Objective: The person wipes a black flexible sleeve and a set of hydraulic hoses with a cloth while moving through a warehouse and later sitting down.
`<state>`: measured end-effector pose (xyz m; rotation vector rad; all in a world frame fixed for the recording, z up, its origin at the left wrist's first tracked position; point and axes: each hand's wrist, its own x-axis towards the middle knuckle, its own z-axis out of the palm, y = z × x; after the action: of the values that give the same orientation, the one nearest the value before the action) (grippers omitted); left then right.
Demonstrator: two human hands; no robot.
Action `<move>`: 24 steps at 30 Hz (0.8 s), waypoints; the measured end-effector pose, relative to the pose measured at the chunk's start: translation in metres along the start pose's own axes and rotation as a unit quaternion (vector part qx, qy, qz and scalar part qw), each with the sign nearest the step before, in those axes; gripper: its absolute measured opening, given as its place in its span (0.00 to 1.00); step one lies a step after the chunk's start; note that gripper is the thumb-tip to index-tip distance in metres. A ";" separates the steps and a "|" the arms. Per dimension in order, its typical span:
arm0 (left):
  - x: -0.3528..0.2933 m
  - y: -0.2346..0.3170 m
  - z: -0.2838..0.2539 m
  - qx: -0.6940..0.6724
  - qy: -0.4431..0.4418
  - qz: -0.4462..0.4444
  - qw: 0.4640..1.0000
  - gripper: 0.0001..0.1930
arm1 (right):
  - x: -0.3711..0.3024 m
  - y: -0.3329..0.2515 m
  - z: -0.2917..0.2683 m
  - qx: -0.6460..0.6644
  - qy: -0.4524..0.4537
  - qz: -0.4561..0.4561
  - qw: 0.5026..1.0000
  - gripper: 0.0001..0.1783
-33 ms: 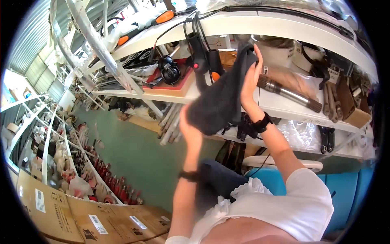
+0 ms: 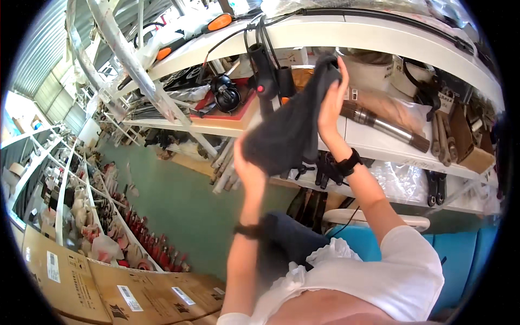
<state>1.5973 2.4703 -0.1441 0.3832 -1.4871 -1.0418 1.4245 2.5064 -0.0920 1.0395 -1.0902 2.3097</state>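
A black cloth is held up in front of the shelves, stretched slantwise between my two hands. At its lower left end my left hand grips the edge, with most of the fingers hidden behind the fabric. My right hand holds the upper right side, its long fingers pointing upward along the cloth. Dark bands circle both wrists. Behind the cloth, partly covered, stand black tubular handles with cables, one bearing a red button.
On the middle shelf lie a splined metal shaft, a black headset and an open carton. A diagonal post stands at the left. Large cardboard boxes fill the lower left. A blue seat is beside me.
My left hand and the lower end of the cloth have shifted slightly left and up. The right hand has moved very little.
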 end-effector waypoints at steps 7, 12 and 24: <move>0.093 -0.029 0.049 -0.022 -0.007 0.107 0.994 0.22 | -0.021 0.037 0.032 -0.007 -0.211 0.170 0.963 0.29; 0.085 -0.038 0.051 -0.042 -0.019 0.020 0.999 0.16 | -0.035 0.030 0.021 -0.044 -0.162 0.186 0.968 0.23; 0.012 -0.102 0.031 -0.177 -0.074 -0.149 0.970 0.18 | -0.074 0.041 -0.023 -0.101 -0.190 0.149 0.965 0.15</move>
<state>1.5329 2.4175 -0.2116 0.2835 -1.3620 -1.5768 1.4375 2.4969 -0.1786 1.3470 -1.6984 2.2030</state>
